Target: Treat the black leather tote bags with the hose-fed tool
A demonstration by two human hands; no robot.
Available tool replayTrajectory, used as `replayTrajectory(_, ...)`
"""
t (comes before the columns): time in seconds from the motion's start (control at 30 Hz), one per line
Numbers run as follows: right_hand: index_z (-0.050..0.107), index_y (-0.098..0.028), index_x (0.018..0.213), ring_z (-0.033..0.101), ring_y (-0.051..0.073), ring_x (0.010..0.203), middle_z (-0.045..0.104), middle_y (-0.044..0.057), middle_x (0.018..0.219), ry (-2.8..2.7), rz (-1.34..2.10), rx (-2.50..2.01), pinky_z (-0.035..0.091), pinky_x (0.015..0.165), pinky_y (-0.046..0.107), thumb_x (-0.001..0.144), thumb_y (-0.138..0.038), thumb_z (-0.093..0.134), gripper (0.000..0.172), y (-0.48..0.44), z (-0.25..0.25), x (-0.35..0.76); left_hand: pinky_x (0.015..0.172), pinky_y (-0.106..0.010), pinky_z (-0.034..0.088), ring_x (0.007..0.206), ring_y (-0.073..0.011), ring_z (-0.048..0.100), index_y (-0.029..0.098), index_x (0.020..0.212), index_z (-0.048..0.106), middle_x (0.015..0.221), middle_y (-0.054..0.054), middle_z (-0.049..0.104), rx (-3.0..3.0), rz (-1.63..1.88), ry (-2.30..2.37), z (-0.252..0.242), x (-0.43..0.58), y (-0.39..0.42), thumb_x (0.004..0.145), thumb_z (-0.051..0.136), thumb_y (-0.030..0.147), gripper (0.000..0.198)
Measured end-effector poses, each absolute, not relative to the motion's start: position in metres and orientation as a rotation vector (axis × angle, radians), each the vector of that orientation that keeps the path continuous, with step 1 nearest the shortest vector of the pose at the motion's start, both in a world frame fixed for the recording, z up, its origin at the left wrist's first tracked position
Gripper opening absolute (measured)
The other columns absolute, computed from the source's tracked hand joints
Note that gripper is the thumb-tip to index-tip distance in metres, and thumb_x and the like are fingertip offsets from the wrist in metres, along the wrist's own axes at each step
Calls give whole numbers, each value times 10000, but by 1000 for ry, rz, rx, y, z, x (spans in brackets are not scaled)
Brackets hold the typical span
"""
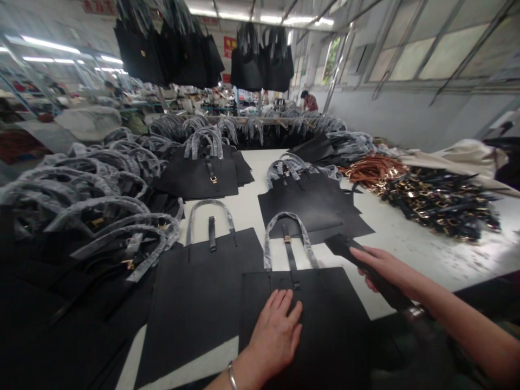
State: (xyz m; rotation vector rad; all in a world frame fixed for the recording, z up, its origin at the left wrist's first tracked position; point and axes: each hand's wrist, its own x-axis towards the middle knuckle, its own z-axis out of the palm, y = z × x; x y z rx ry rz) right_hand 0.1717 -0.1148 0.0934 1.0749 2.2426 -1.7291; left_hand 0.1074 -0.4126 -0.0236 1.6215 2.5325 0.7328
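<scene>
My left hand (pixel 277 330), with a bracelet at the wrist, lies flat on a black bag panel (pixel 325 309), fingers stretched out. A plastic-wrapped handle (pixel 268 238) and a short black strap (pixel 290 257) with a gold buckle stand up from that panel's top edge. To its right, my right hand (pixel 384 265) is closed around a long black strip (pixel 379 284), wider at its far end; its exact kind is unclear. Left of my left hand lies another black bag panel (pixel 199 287) with a wrapped handle and strap.
Wrapped-handle bag pieces (pixel 101 189) pile up on the left. Farther back on the white table (pixel 244 208) lie stacked black panels (pixel 304 203). At right are brown straps (pixel 374 170) and a heap of black straps with gold buckles (pixel 442 203). Finished-looking bags (pixel 260 59) hang overhead.
</scene>
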Motion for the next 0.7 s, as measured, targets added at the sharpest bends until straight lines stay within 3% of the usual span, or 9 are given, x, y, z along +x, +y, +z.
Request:
replayTrajectory(0.17, 523, -198, 872, 540, 101, 379, 557, -37, 604, 2120, -1613, 945, 430, 334, 191, 839, -634, 585, 441, -142, 105, 188, 1089, -441, 349, 1203, -244, 487, 215, 1214, 562, 1280, -83, 561, 1643, 783, 2531, -16, 110, -416, 932, 487, 313, 308)
replayTrajectory(0.33, 561, -198, 1051, 556, 107, 373, 560, -55, 586, 2062, -1510, 695, 436, 333, 181, 813, -674, 589, 532, -180, 87, 183, 824, -365, 460, 942, -216, 555, 187, 1048, 592, 1009, -77, 636, 1783, 666, 2487, -15, 111, -418, 967, 427, 281, 206)
replayTrajectory(0.7, 559, -189, 991, 538, 109, 358, 555, -59, 550, 2023, -1461, 625, 419, 319, 183, 788, -703, 593, 554, -200, 70, 148, 679, -310, 487, 838, -187, 583, 172, 1016, 572, 987, -59, 652, 1859, 701, 2552, -25, 112, -419, 953, 438, 237, 162)
